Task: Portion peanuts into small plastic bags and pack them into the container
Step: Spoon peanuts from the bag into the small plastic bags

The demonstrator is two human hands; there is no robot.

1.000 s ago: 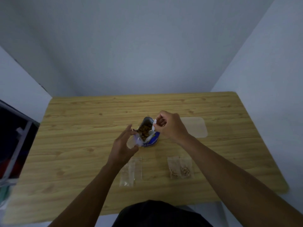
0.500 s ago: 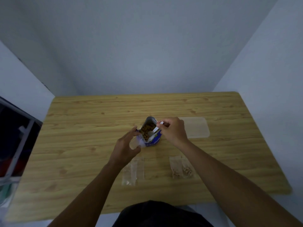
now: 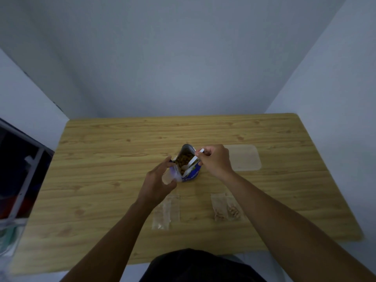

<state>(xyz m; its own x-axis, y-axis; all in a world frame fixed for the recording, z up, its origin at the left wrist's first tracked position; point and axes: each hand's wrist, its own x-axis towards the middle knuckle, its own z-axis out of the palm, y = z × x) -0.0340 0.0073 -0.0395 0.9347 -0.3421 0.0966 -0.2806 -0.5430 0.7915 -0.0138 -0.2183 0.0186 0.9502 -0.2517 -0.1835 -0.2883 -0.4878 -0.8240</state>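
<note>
Open peanut pouch (image 3: pixel 187 165) stood upright mid-desk (image 3: pixel 101 159), peanuts (image 3: pixel 183 158) visible inside. Right hand (image 3: pixel 215 159) pinched a white spoon (image 3: pixel 194 159) with its bowl dipped into the pouch mouth. Left hand (image 3: pixel 157 181) gripped a small clear bag (image 3: pixel 168 177) just beside the pouch, touching its near-left side; could not tell whether it held any nuts yet. Two filled bags (image 3: pixel 226 208) lay side by side on the near right of the desk. Empty bags (image 3: pixel 164 212) lay near left. Clear flat container (image 3: pixel 244 157) sat beyond the right hand; nothing seen in it. Judgement: two portions done, a third under way; several bags still to fill, packing not yet begun.
</note>
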